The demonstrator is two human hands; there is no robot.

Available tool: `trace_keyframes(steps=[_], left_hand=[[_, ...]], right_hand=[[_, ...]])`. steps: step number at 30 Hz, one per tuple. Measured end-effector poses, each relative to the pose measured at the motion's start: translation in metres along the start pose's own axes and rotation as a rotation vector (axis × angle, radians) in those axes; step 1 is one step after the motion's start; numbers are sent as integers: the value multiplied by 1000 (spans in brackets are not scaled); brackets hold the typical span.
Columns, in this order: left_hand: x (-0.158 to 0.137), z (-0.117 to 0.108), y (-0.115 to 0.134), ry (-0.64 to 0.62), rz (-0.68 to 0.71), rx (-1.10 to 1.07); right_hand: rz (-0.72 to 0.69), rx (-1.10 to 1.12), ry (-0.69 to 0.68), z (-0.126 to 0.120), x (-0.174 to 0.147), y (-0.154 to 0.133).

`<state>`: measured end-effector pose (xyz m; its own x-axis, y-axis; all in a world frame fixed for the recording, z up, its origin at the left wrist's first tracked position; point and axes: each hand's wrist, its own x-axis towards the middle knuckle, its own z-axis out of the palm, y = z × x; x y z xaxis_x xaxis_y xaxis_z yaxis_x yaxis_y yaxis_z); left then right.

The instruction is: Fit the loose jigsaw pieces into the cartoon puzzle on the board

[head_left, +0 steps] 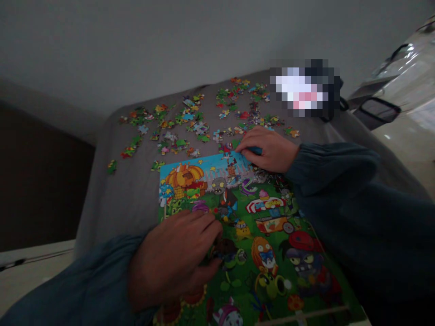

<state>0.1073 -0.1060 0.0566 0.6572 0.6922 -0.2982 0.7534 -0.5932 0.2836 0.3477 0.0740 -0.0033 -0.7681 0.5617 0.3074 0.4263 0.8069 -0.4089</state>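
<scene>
Dimly lit, a table draped in plain grey cloth (pixel 102 199) spans the middle of the frame, its far edge near a smooth grey wall (pixel 163 45) across the top. A flat, brightly printed cartoon picture panel (pixel 234 276) lies on it, from the centre to the bottom edge. Small multicoloured jigsaw pieces (pixel 200 129) are strewn beyond, across the upper centre. The left hand (pixel 180 253) rests on the panel at lower centre, fingers loosely bent, thumb apart. The right hand (pixel 267 149) curls at the panel's top edge, right of centre; whether it grips a piece I cannot tell. Upper right, a pixelated object (pixel 306 90) sits on the cloth; glossy pale flooring (pixel 408 131) shows beyond.
</scene>
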Motion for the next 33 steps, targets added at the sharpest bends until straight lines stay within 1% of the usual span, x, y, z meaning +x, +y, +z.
trace_keyframes(steps=[8,12,14,21,30,33], left_hand=[[2,3,-2,28,4,15],[2,-1,-8,55,12,-42],[5,-2,-11,73,-6,-57],[14,0,-13,-12,-103,-54],[11,3,-17,30,-109,-67],[12,3,-15,18,-134,-61]], right_hand=[[-5,-9,-4,-1,0,0],[-4,-12,7,-1,0,0],[-5,-14,8,-1,0,-1],[-19,-22,8,-2,0,-1],[-10,-16,13,-1,-1,0],[-8,-21,1,-1,-1,-1]])
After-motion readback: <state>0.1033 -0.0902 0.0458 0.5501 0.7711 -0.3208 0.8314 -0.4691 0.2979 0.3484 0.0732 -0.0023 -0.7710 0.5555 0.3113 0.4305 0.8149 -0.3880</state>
